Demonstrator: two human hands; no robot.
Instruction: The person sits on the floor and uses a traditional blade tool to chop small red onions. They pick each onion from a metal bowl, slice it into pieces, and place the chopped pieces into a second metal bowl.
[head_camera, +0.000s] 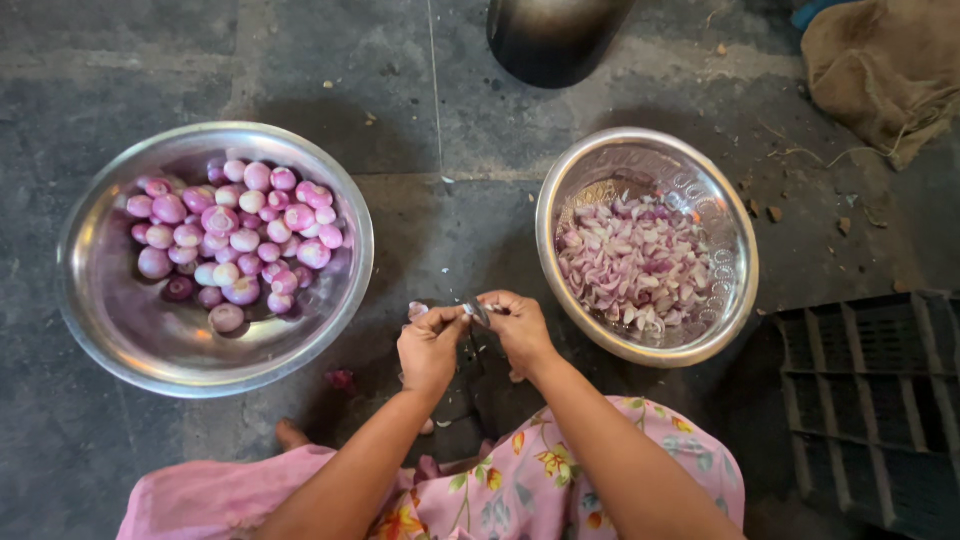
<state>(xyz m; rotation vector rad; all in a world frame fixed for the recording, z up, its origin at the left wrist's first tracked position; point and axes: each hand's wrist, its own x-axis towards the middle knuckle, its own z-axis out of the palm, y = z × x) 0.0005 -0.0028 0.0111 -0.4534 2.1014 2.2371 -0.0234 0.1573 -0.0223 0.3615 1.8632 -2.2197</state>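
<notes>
A small peeled onion (418, 311), pale pink, sits pinched in the fingertips of the left hand (430, 348), low on the grey stone floor (450, 230) and about midway between its left and right edges. The left hand's fingers are curled closed around the onion. Just beside it, touching at the fingertips, the right hand (520, 330) is closed around a small metal blade (478, 312), whose shiny tip shows between the two hands. How much of the blade meets the onion cannot be told.

Both forearms reach up from the near edge of the floor, above a lap covered in pink floral cloth (520, 490). A bare toe (290, 435) peeks out beside the cloth.

To the left of the hands, a wide steel bowl (110, 320) holds a heap of whole peeled onions (235, 235), pink and purple, gathered toward its far side. To the right of the hands, a second steel bowl (735, 300) with a patterned rim holds a pile of sliced onion pieces (635, 262).

A scrap of purple onion skin (342, 379) lies on the floor near the left bowl's near rim. At the far edge stands a dark rounded vessel (555, 35). A brown sack (885, 70) lies in the far right corner, and a dark plastic crate (870, 400) sits at the near right edge.
</notes>
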